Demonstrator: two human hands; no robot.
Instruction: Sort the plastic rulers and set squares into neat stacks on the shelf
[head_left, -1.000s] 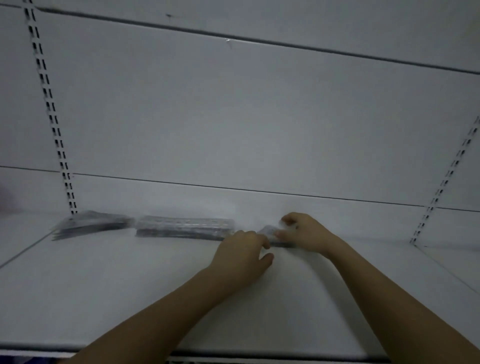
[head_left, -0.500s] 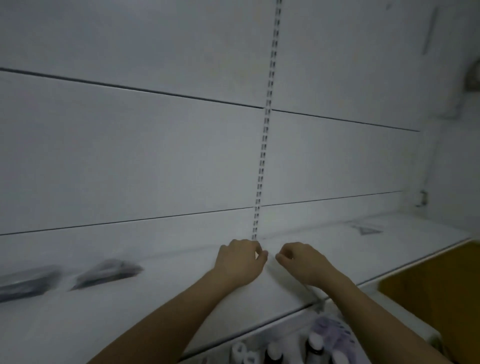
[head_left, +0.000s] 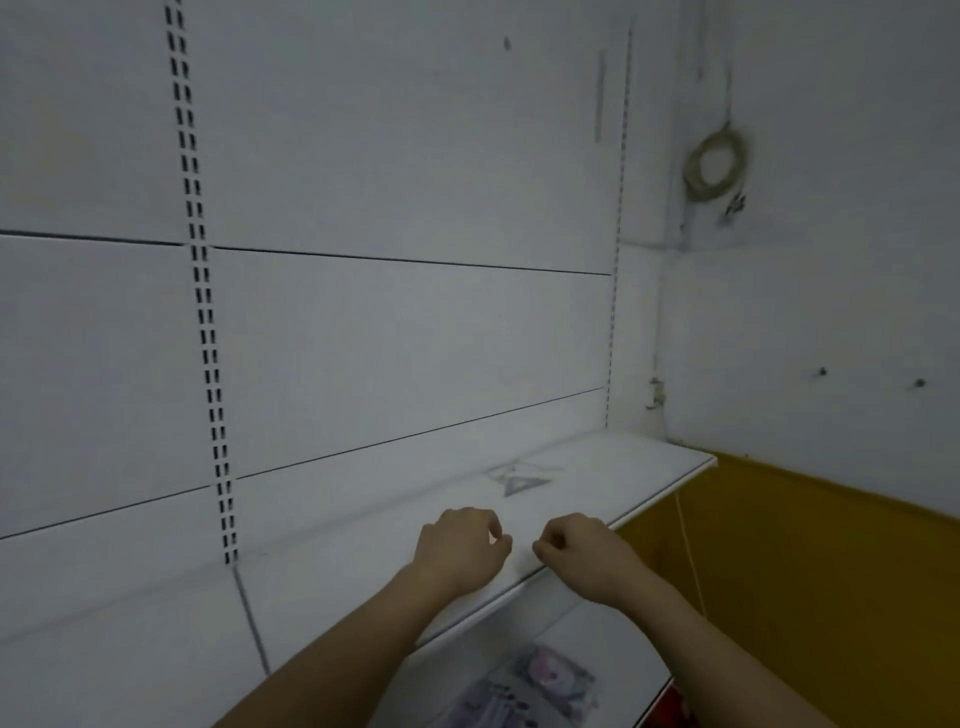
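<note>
A few clear plastic set squares (head_left: 518, 479) lie loosely overlapped on the white shelf (head_left: 639, 467), toward its right end. My left hand (head_left: 462, 551) and my right hand (head_left: 582, 556) hover side by side over the shelf's front part, a short way in front of the set squares. Both have their fingers curled in, thumb near forefinger, and I see nothing held in either. No rulers or ruler stacks are in view.
A slotted upright (head_left: 208, 322) runs down the white back panel to the shelf. The shelf ends at the right beside a yellow wall panel (head_left: 805, 597). A lower shelf with packaged goods (head_left: 545, 680) sits below. A wire coil (head_left: 717, 166) hangs in the corner.
The view has swung right, so the ruler stacks at the left have left the frame. Both hands let go of the stack and moved right along the shelf toward the set squares.
</note>
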